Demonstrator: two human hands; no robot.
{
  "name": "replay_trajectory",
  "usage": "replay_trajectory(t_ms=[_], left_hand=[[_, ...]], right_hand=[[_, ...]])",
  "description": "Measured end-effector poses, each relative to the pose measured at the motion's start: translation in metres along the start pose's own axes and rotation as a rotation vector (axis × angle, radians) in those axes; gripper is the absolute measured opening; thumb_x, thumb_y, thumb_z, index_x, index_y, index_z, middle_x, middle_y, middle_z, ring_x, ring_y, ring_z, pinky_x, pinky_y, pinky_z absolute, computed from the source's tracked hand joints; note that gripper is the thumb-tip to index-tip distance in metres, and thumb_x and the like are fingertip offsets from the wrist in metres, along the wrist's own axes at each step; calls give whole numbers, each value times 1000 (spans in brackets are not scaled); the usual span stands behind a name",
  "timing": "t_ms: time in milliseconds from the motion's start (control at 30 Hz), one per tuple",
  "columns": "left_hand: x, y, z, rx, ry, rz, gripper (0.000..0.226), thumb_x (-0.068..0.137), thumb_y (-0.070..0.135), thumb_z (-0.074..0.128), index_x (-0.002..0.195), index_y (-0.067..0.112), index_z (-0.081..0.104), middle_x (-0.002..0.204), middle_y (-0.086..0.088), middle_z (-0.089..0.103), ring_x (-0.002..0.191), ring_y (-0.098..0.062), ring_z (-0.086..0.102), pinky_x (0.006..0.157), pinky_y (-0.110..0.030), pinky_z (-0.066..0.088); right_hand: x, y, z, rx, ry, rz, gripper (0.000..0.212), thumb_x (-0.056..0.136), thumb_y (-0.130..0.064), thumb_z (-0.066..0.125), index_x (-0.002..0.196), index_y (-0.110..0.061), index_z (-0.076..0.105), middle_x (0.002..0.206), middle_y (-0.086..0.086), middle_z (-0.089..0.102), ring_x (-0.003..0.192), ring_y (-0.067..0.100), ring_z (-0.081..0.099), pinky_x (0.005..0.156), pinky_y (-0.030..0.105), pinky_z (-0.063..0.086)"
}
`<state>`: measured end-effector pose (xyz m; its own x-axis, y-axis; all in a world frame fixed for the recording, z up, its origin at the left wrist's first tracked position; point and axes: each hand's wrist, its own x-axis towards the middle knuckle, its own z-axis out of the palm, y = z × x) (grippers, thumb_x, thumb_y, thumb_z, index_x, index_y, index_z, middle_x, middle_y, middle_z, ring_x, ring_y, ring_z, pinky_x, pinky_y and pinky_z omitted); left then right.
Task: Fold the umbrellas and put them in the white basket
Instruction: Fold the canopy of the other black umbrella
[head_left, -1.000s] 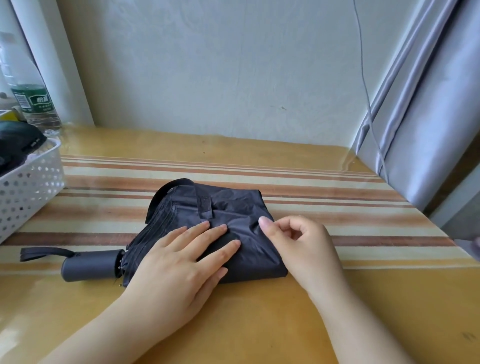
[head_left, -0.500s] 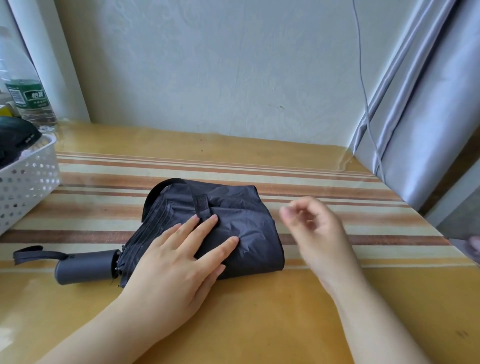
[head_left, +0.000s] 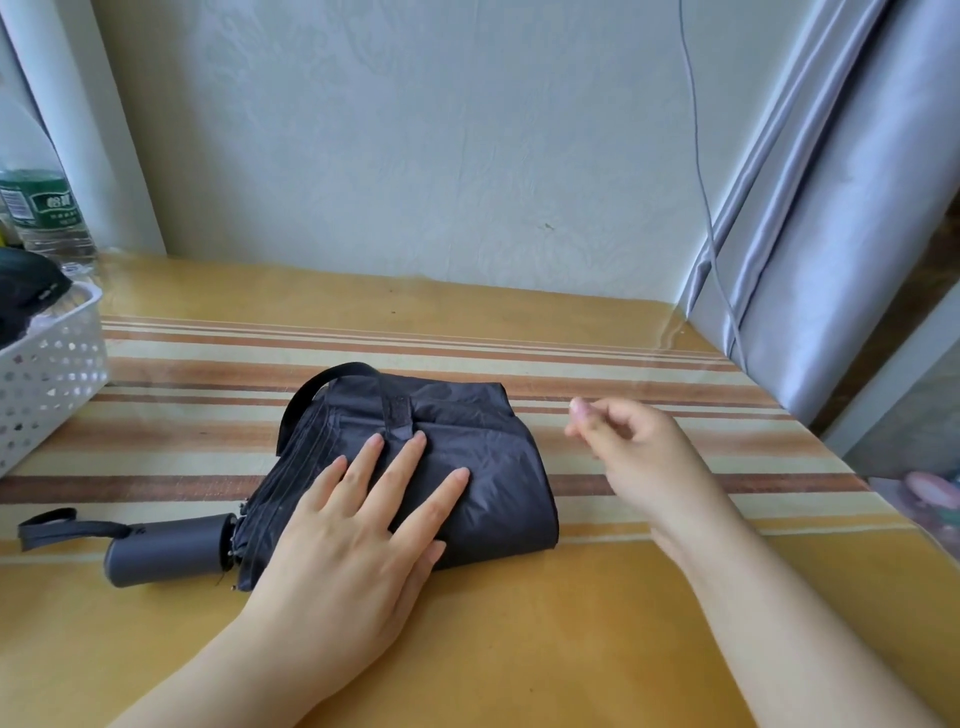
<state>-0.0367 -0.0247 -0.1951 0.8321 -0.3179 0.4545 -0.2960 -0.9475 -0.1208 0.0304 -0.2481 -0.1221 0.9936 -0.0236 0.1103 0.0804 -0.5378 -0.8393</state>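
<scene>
A striped cloth covered the table (head_left: 597, 353) by the wall. The black umbrella (head_left: 483, 467) lay mid-table, long axis left to right, handle (head_left: 166, 551) pointing left toward the white basket (head_left: 52, 374). The left hand (head_left: 353, 525) pressed flat on its canopy; the right hand (head_left: 639, 457) hovered beside it, fingers loosely curled, holding nothing. Rolling the pleats tightly before fastening the strap (head_left: 397, 415) looked wise.

The right hand (head_left: 631, 452), which a second ago pinches the umbrella's (head_left: 467, 467) cloth at its right edge, is now off it. It hangs just beside the cloth with fingers loosely curled, holding nothing.
</scene>
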Motion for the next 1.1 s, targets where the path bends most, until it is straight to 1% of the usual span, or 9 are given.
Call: replay_trajectory(t_ms=[100, 233, 333, 467, 567, 700, 833, 967, 1100], left_hand=[[1, 0, 1, 2, -13, 8, 52, 100, 43, 19, 140, 24, 46, 141, -20, 49, 122, -46, 51, 99, -51, 35], [2, 2, -1, -4, -35, -5, 56, 101, 42, 13, 137, 25, 52, 138, -19, 52, 120, -45, 54, 94, -53, 46], [3, 2, -2, -18, -35, -7, 59, 101, 42, 10, 135, 24, 55, 136, -20, 54, 118, -46, 56, 92, -54, 47], [4, -1, 2, -20, -2, 0, 55, 101, 42, 10, 140, 25, 45, 140, -19, 50, 121, -46, 52, 100, -52, 36], [5, -1, 2, -22, 3, -4, 53, 101, 41, 9, 140, 24, 42, 138, -19, 52, 120, -46, 54, 95, -53, 45], [6, -2, 2, -30, -23, -11, 56, 101, 41, 10, 138, 24, 49, 137, -19, 54, 118, -46, 55, 91, -55, 47], [7, -2, 1, -22, -37, -2, 52, 100, 40, 20, 135, 24, 55, 136, -19, 54, 117, -46, 56, 90, -56, 48], [8, -3, 0, -41, -53, -6, 51, 98, 41, 25, 133, 24, 57, 134, -20, 55, 115, -47, 57, 88, -57, 49], [9, -3, -4, -60, -86, 0, 52, 88, 40, 36, 131, 23, 60, 133, -21, 57, 113, -47, 58, 86, -57, 50]], right_hand=[[7, -6, 7, -118, -165, 9, 26, 91, -46, 59, 84, -24, 72, 86, -11, 71, 84, 2, 62, 69, 21, 45], [20, -15, 22, -21, -234, 108, 30, 86, -46, 67, 84, -17, 74, 88, -13, 72, 85, -3, 61, 69, 16, 42], [26, -17, 29, 53, -201, 79, 31, 83, -40, 72, 83, -9, 72, 87, -11, 72, 85, -1, 62, 69, 17, 43], [27, -16, 36, 269, -176, 140, 34, 89, -38, 65, 82, -5, 72, 92, 7, 74, 87, 17, 64, 77, 30, 47], [27, -14, 43, 433, -156, 238, 29, 92, -35, 61, 76, -13, 72, 83, 4, 75, 83, 19, 68, 76, 31, 52], [29, -11, 48, 107, -5, -20, 45, 96, -43, 51, 61, -15, 56, 49, -12, 54, 61, 14, 53, 64, 31, 41], [38, -15, 41, 254, 96, 7, 38, 99, -39, 45, 70, -16, 56, 61, -8, 61, 59, 10, 55, 69, 34, 46], [45, -22, 27, -65, -118, 8, 28, 95, -42, 54, 81, -23, 68, 84, -16, 64, 78, 0, 55, 71, 25, 42], [56, -28, 35, -108, -161, 78, 30, 89, -41, 66, 88, -12, 72, 84, -15, 65, 81, 2, 56, 67, 23, 41]])
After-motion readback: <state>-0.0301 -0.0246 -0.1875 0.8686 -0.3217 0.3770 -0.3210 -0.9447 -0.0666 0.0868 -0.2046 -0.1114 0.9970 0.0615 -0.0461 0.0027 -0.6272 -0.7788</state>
